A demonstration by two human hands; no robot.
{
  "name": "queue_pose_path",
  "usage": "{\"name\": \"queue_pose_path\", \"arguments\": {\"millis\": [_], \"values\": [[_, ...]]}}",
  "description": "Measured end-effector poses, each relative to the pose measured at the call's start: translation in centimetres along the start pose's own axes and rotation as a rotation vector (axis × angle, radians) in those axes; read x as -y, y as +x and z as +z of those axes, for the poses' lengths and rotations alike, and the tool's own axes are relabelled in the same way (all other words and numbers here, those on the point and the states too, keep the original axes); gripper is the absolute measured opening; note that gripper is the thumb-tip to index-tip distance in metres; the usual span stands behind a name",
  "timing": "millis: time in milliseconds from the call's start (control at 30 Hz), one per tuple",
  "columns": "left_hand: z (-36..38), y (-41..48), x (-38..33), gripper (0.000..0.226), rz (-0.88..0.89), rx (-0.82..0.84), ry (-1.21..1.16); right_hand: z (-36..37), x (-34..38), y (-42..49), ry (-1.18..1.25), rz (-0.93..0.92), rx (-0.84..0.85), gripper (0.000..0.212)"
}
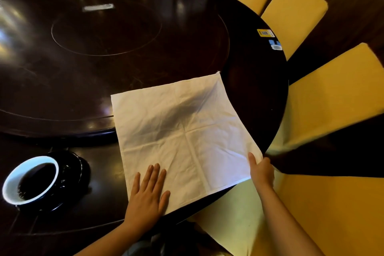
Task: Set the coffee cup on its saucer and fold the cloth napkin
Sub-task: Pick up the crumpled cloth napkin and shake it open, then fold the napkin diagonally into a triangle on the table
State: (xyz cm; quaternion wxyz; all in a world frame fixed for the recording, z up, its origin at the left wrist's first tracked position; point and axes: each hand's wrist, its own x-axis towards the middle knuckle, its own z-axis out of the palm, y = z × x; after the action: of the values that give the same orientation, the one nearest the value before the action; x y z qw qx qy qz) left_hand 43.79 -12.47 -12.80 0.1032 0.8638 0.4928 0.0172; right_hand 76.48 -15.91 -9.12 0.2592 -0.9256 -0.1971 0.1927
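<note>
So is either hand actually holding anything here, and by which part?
The right hand pinches the white napkin at its near right corner, thumb on top. The left hand only lies flat on its near edge, gripping nothing.

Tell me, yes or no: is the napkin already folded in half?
No. The white cloth napkin lies spread open in a single flat square on the dark table, with the left hand flat on it and the right hand pinching its near corner.

No text can be read. Two stickers are seen on the table (249,64) near its far right edge, a yellow sticker (265,33) and a blue sticker (275,45), each printed with what looks like a code, too blurred to be made out.
</note>
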Motion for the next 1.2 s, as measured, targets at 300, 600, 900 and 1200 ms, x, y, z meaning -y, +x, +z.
{"name": "queue_pose_path", "arguments": {"millis": [300,600,900,1200], "values": [[-0.1,0.0,0.2,0.062,-0.022,0.047,0.036,-1.9,2.3,-0.4,0.263,-0.036,-0.054,0.028],[-0.8,-0.1,0.7,0.061,0.027,0.087,-0.046,-1.7,12.4,-3.0,0.384,-0.39,0.229,0.008],[-1.7,-4.2,3.3,0.042,-0.057,-0.221,-0.369,3.4,26.0,-6.9,0.73,-0.288,0.68,0.022],[-1.7,-5.8,3.3,0.041,-0.261,-0.288,-0.375,9.8,33.5,-9.7,0.594,-0.387,0.765,0.034]]}}
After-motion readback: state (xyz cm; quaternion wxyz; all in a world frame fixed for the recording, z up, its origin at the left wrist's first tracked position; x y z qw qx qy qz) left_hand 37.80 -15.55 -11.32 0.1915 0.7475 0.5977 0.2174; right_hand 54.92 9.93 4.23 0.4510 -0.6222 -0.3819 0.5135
